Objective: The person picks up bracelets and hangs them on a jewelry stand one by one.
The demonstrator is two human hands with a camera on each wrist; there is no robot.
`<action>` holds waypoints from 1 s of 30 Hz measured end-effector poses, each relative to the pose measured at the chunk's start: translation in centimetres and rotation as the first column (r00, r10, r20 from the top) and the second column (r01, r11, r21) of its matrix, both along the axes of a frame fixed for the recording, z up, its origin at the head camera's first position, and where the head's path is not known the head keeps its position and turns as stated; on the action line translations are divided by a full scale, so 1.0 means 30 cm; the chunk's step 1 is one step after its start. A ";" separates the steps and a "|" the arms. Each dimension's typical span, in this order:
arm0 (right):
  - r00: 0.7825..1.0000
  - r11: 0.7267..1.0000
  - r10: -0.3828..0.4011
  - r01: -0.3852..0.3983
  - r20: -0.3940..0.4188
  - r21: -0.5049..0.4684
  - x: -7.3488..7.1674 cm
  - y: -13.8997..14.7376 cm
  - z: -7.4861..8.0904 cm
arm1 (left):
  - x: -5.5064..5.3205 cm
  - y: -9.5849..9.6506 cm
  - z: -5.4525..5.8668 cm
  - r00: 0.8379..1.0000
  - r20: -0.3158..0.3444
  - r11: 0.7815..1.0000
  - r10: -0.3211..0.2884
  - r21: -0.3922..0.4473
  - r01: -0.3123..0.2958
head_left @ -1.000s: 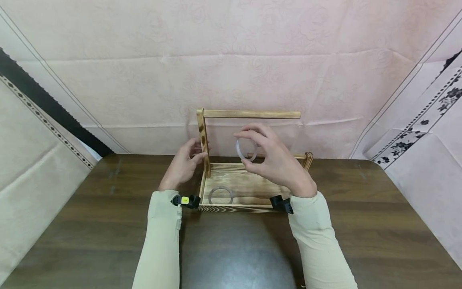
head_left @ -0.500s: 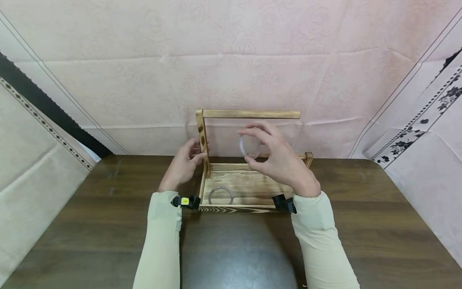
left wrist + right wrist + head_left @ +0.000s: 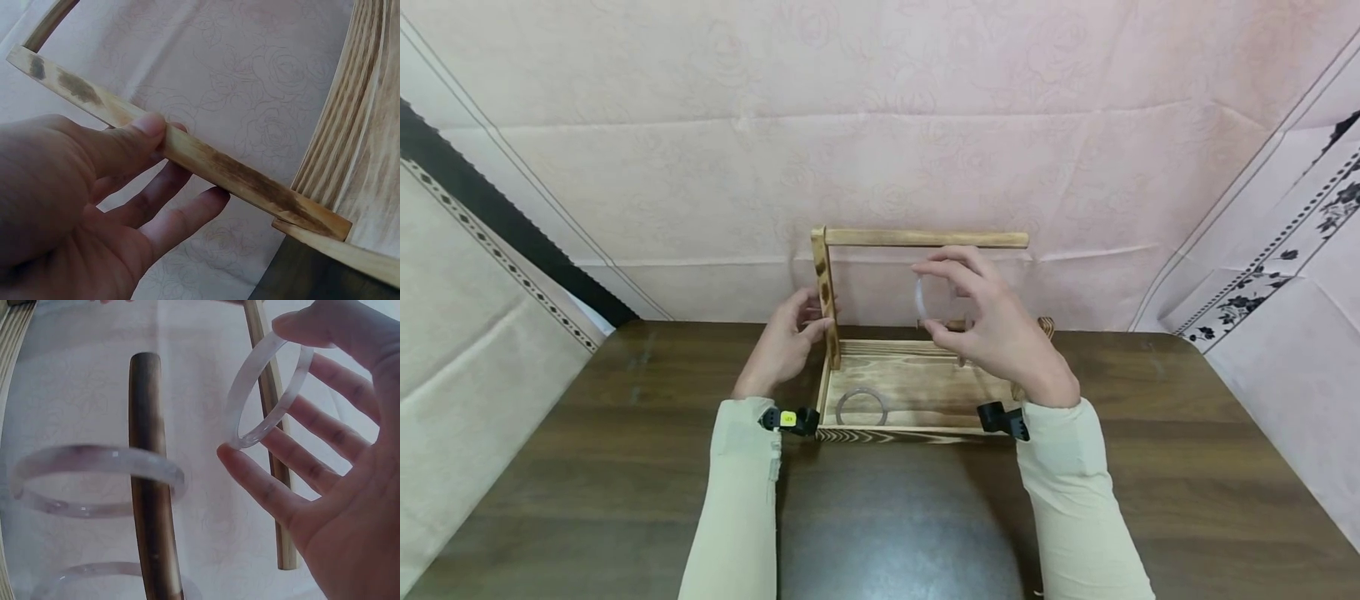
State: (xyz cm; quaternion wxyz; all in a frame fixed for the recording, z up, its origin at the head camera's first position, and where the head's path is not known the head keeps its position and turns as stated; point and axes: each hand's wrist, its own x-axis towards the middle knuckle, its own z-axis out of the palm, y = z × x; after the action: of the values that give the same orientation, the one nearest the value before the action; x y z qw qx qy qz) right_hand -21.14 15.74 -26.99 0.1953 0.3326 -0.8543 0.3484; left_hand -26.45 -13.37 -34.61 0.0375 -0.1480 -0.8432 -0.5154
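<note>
My right hand (image 3: 1000, 329) pinches a pale translucent bangle (image 3: 247, 375) between thumb and fingertips, above the right half of a wooden stand. The right wrist view shows it near the long upper bar (image 3: 269, 387), apart from the lower dark bar (image 3: 147, 400). Around that lower bar hangs a second bangle (image 3: 87, 459), with another bangle (image 3: 94, 570) partly cut off below. A further bangle (image 3: 861, 391) lies in the stand's tray (image 3: 917, 431), at its front left. My left hand (image 3: 781, 346) grips the stand's left upright post (image 3: 231, 175) between thumb and fingers.
The stand is at the back of a brown wooden table (image 3: 625, 467), close to a pink patterned cloth backdrop (image 3: 880, 167). The upper bar runs right from the post's top, its right end unsupported. A short post (image 3: 1047, 325) rises at the tray's back right.
My right hand has shifted to the right with its bangle, which has turned more edge-on in the head view. My left hand keeps its hold on the post.
</note>
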 end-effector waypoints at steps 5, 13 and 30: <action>1.000 1.000 -0.005 0.005 -0.018 -0.018 -0.004 0.016 -0.003 | -0.003 0.002 -0.004 1.000 0.006 1.000 0.003 -0.002 -0.003; 0.998 1.000 -0.029 0.029 -0.046 -0.010 -0.005 0.029 -0.001 | -0.002 0.002 -0.004 1.000 0.014 1.000 0.004 0.013 -0.004; 0.998 0.996 -0.066 0.066 -0.008 -0.056 -0.007 0.049 0.002 | 0.001 0.003 -0.003 1.000 0.021 1.000 -0.005 0.019 0.004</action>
State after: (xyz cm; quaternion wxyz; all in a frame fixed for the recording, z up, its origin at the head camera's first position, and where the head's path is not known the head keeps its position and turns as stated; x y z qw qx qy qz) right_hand -21.35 17.22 -26.94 0.2200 0.3003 -0.8538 0.3639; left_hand -26.42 -13.29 -34.69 0.0289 -0.1440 -0.8383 -0.5251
